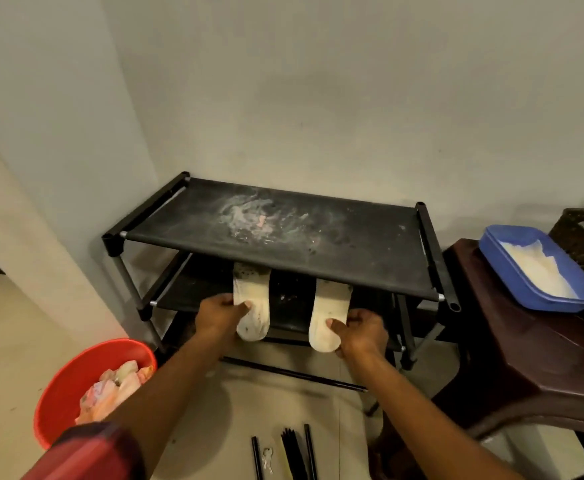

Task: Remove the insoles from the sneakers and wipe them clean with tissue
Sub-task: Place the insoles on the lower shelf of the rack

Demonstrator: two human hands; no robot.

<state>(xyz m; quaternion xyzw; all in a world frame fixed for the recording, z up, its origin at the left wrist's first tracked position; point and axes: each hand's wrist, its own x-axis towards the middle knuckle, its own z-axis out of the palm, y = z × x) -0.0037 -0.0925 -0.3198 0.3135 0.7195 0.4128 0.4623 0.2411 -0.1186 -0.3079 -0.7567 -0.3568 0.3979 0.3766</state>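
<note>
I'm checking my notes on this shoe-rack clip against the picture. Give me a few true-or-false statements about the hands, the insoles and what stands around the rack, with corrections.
1. Each hand holds one insole. True: the left hand grips the left insole and the right hand grips the right insole.
2. The insoles lie on the rack's top shelf. False: they are at the second shelf, their far ends hidden under the top shelf.
3. The red bucket is empty. False: it holds crumpled pale material.
4. The blue tray sits on the dark brown stool. True.
5. The top shelf is spotless. False: it has whitish smears.
</note>
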